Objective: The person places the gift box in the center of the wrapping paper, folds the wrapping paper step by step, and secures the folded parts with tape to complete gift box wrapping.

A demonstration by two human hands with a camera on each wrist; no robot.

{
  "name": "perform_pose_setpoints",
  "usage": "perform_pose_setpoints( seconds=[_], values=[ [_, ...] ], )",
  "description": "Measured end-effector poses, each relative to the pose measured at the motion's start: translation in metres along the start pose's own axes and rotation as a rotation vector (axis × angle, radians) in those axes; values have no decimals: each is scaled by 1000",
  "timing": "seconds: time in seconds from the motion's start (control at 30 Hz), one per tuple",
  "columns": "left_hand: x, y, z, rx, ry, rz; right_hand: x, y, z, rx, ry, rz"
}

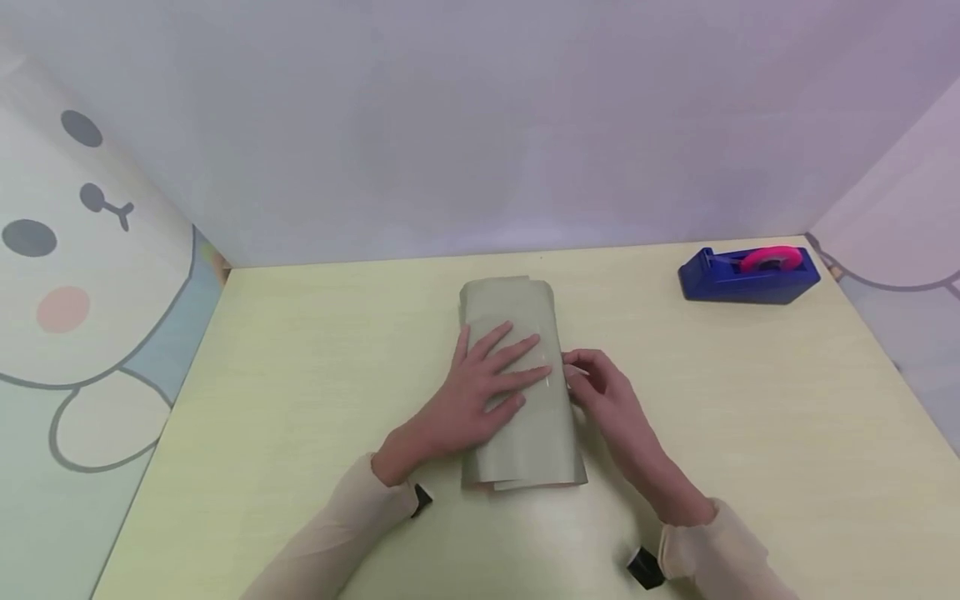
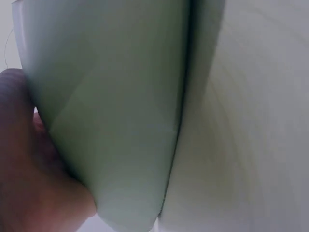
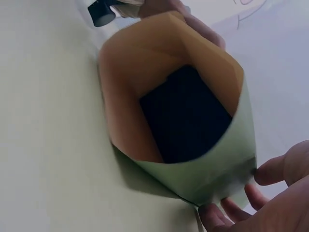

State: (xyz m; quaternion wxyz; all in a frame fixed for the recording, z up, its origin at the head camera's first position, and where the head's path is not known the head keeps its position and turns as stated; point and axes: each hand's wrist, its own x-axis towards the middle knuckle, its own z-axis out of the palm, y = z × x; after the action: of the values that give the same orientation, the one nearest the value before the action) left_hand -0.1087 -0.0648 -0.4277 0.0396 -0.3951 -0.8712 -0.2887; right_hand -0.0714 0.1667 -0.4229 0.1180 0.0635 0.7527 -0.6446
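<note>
A sheet of pale green-grey wrapping paper (image 1: 517,454) is folded round into a tube on the table. In the right wrist view its end gapes, showing a brown inside (image 3: 145,63) and a dark block-like thing (image 3: 186,116) within. My left hand (image 1: 480,392) lies on top of the paper with its fingers spread. At the paper's right side my right hand (image 1: 607,396) pinches a small, pale, clear-looking strip, seemingly tape (image 1: 576,370), between thumb and forefinger. Its fingertips (image 3: 212,215) touch the lower edge of the tube in the right wrist view. Part of the strip is hidden by the fingers.
A blue tape dispenser (image 1: 750,279) with a pink roll (image 1: 772,258) stands at the back right of the table (image 1: 322,350). A pale wall (image 1: 480,125) rises behind the table. Cartoon-printed panels (image 1: 82,275) flank both sides.
</note>
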Motion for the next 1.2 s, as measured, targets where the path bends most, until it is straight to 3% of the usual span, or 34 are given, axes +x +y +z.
perform_pose_setpoints(
  seconds=[0.1,0.23,0.33,0.43,0.63,0.8,1.03,1.2],
  values=[
    [-2,3,2,-101,68,-160,-6,3,1,-6,-3,-14],
    [-5,9,5,-368,94,-479,-10,5,1,-12,-14,-47],
    [-6,11,7,-507,70,-601,-10,6,2,-8,-26,-59],
    [-7,11,7,-554,46,-619,-8,7,2,-8,-30,-59],
    [-8,11,6,-544,8,-600,-9,9,5,-39,-21,-64],
    [-9,13,11,-553,53,-594,-13,9,13,-75,17,-80],
    [-8,22,15,-531,83,-611,-15,11,20,-155,47,-180],
    [-7,23,15,-540,98,-613,-15,6,20,-127,55,-131]
  ],
)
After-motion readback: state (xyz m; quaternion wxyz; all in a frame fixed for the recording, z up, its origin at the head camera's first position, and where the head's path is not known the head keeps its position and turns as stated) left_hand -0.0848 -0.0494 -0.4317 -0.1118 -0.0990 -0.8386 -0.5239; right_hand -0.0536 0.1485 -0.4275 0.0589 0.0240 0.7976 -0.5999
